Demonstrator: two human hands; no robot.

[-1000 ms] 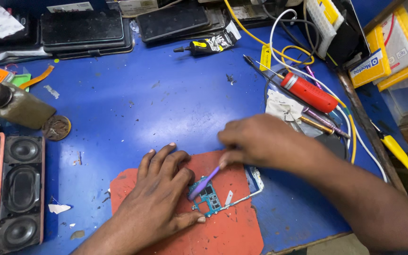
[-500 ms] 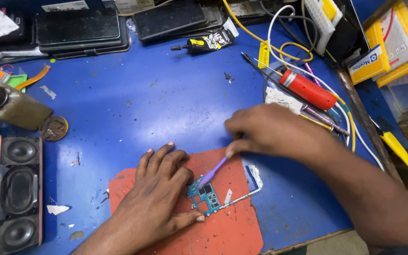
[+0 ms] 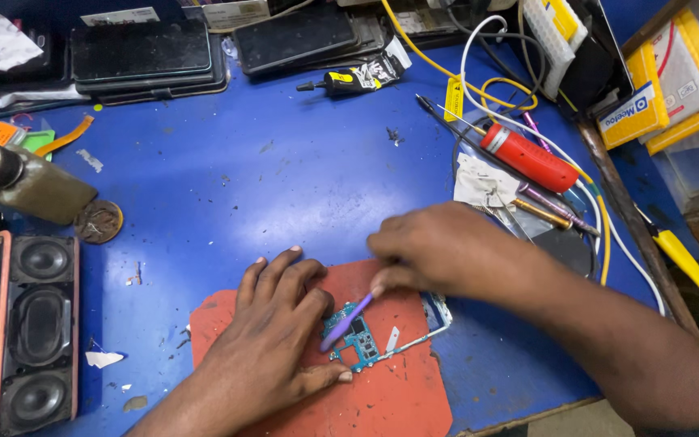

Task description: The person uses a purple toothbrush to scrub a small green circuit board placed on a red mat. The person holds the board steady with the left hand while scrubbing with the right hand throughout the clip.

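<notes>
A black speaker (image 3: 34,332) stands at the blue desk's (image 3: 228,186) left edge. Dark phones (image 3: 143,57) are stacked along the far edge, and a red-handled tool (image 3: 529,158) lies among cables near the right edge.

The widest open stretch of the blue surface (image 3: 285,186) lies in the middle, above the red mat (image 3: 398,396), with only small scraps on it. To the left a speaker (image 3: 34,332), a metal bottle (image 3: 18,182) and a round coin-like disc (image 3: 98,221) close the edge. Along the far side phones (image 3: 143,53) lie stacked. To the right a red-handled tool (image 3: 527,158), tangled cables (image 3: 511,97) and thin probes (image 3: 548,206) crowd the way. The left hand (image 3: 277,340) and right hand (image 3: 438,251) cover the mat's upper part.
</notes>
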